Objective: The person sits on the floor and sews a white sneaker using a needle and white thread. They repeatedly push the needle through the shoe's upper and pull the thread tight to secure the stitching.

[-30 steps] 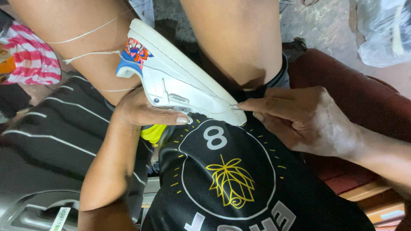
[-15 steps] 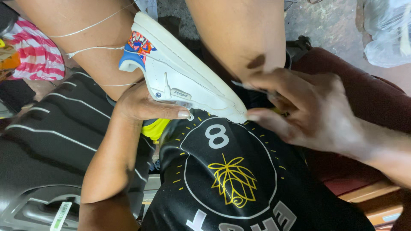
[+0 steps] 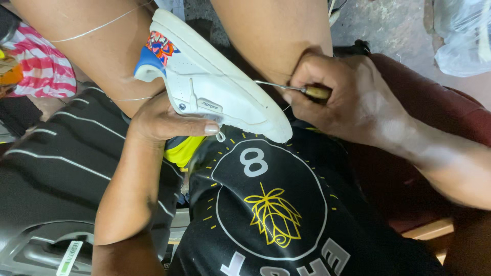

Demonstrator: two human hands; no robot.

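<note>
wooden-handled awl [image 3: 307, 91] gripped in the closed right hand [image 3: 353, 102], its tip at the sole edge of the white shoe [image 3: 215, 87]; left hand [image 3: 163, 122] clamps the shoe across the knees. thread [image 3: 97, 28] trails loose, so stitching looks unfinished.

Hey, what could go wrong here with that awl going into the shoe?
1. The awl has its metal tip at the sole edge of the white shoe, close to the bare leg behind it; a slip might jab the skin.
2. The left hand grips the shoe from below, roughly in line with the push, so its fingers could be pricked.
3. The thin thread lies loose across the thigh and may snag.
</note>
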